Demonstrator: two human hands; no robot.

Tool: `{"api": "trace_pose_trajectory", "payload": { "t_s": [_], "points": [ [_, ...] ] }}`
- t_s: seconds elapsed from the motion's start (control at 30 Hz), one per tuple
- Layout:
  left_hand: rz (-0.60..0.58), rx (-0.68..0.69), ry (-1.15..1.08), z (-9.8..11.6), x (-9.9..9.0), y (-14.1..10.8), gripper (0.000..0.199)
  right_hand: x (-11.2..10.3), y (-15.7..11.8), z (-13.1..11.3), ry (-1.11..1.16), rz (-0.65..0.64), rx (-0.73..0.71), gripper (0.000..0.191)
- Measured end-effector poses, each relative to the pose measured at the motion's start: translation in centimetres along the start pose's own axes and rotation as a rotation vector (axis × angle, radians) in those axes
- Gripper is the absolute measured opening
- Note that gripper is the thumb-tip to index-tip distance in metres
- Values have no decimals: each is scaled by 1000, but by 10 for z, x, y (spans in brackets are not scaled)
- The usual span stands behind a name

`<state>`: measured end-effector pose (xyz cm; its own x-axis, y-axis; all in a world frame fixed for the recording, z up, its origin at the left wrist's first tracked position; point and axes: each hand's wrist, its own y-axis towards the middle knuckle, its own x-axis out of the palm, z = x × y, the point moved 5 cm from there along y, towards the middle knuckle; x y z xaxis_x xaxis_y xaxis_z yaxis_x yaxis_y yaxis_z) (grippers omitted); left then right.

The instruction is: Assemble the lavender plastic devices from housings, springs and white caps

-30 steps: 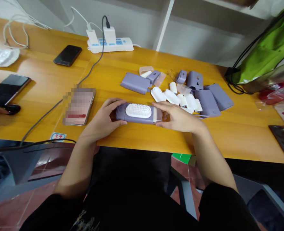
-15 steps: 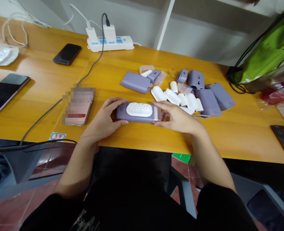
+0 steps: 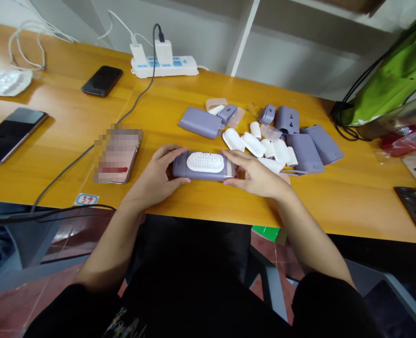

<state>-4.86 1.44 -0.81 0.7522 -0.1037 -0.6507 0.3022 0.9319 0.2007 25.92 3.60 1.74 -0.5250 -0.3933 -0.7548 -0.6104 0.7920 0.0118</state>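
A purple case with a white bristled brush head [image 3: 205,162] on top lies lengthwise near the table's front edge. My left hand [image 3: 160,176] grips its left end between thumb and fingers. Around the right end, which looks clear, my right hand [image 3: 252,172] has its thumb and fingers closed. Behind it are loose parts: a purple shell [image 3: 201,122], white brush pieces [image 3: 253,144], small white rollers [image 3: 255,129], a purple block with slots [image 3: 287,119] and flat purple panels [image 3: 305,152].
On the wooden table [image 3: 180,199], a phone with a pink screen [image 3: 119,157] lies left of my left hand. Farther left are two dark phones [image 3: 102,80]. A power strip [image 3: 165,67] stands at the back, its cable crossing the table. A green bag [image 3: 387,80] is at right.
Both hands and the purple case stay nearly in place. My right hand has shifted slightly left along the case, and a pinkish piece now shows behind my right wrist. The view has shifted slightly.
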Motion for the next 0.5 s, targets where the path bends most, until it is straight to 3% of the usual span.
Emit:
{"api": "trace_pose_trajectory", "payload": {
  "t_s": [0.23, 0.37, 0.5],
  "points": [
    [-97, -116, 172, -1, -15, -25, 89, -2, 4, -12, -22, -1, -11, 103],
    [42, -251, 271, -5, -26, -41, 88, -25, 15, -20, -101, 126, 13, 82],
    [137, -294, 275, -3, -27, -47, 101, -36, 53, -24, -264, 165, -51, 67]
  ]
}}
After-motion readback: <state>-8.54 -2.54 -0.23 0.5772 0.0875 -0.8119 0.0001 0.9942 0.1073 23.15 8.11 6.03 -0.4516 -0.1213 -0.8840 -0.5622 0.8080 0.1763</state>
